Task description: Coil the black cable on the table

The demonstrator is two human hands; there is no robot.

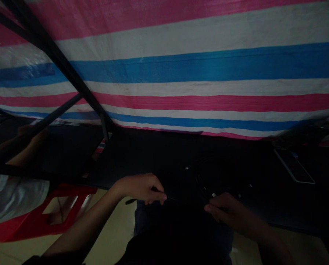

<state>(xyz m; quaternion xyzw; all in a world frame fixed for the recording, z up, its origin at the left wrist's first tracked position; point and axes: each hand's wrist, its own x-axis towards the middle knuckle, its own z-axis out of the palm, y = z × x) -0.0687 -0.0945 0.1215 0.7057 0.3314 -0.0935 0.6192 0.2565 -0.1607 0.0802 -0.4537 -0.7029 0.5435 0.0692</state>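
My left hand is closed in a pinch at the front edge of the black table, holding a thin black cable. A dark end of the cable sticks out to the left below the hand, and a faint line runs off its fingertips to the right. To the right, my right hand is closed too, thumb against fingers, apparently on the same cable; the dimness hides most of it. Just beyond it lies a loose coil of black cable, with a small white piece beside my fingers.
A phone lies on the black table at the right. Small white bits are scattered nearby. A striped sheet hangs behind. Dark metal bars cross the left side, where another person's arms and a red stool show.
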